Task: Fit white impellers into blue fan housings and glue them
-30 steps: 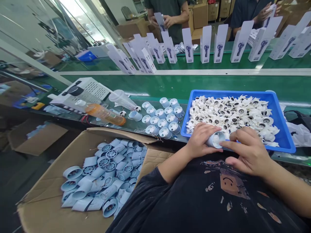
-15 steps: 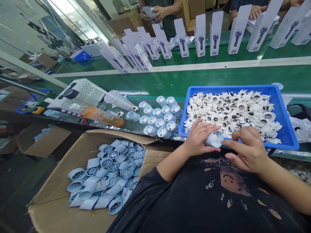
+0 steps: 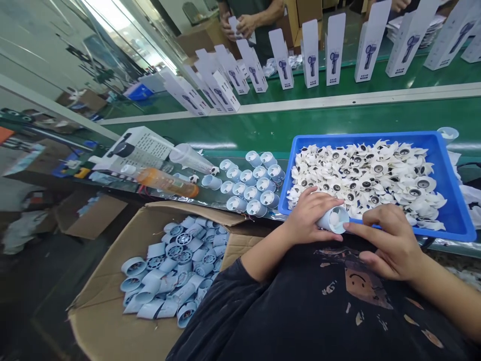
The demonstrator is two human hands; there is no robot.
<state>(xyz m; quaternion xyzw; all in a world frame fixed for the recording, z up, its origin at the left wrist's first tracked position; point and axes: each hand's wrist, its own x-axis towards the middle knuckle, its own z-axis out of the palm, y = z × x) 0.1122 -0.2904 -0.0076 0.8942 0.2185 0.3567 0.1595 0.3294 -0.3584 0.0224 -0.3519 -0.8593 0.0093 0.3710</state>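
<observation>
My left hand (image 3: 310,216) is wrapped round a pale blue fan housing (image 3: 333,220), its open end turned toward my right. My right hand (image 3: 387,240) has its index finger pressed at the housing's mouth, the other fingers curled. Both hands hover at the near edge of a blue tray (image 3: 454,200) piled with white fan impellers (image 3: 376,175). Left of the tray stands a cluster of finished pale blue housings (image 3: 251,181) on the shiny table strip.
A cardboard box (image 3: 108,281) at lower left holds several loose blue housings (image 3: 176,265). An orange bottle (image 3: 165,181) and clear cup (image 3: 190,158) lie by a white carton (image 3: 139,146). White product boxes (image 3: 310,47) stand along the green conveyor (image 3: 285,125); another person's hands (image 3: 240,24) work behind.
The view has shifted slightly; my hands stay at the tray's near edge, the right index finger still pressing at the housing's mouth.
</observation>
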